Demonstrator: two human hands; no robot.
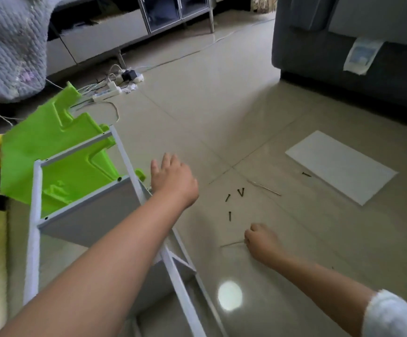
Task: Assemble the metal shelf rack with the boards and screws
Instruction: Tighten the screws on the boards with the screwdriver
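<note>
1. The white metal shelf rack (134, 190) lies tilted on the tiled floor (222, 105) in the left half of the scene, its long rails running from near to far, with grey boards (95, 215) already seated between them.
2. The left hand (170, 177) reaches out over the rack's right-hand rail, fingers straight and spread, palm down; it grips nothing, and whether it touches the rail cannot be told.
3. The right hand (260, 242) rests on the floor to the right of the rack, fingers curled into a fist. A thin rod-like tool (231, 244) sticks out from its left side, so the hand appears to hold it, though the grip itself is hidden.
4. Several black screws (234, 200) lie scattered on the floor just beyond the right hand, between the two hands.
5. One more screw (306, 174) lies further right, touching the near edge of a loose white board (343, 166) lying flat on the floor.
6. A thin silvery rod (265, 188) lies between the screws and the white board.
7. A green plastic panel (51, 147) stands behind the rack's far end.
8. A white power strip (106, 93) with cables sits far left; a dark grey sofa (343, 45) fills the far right.
</note>
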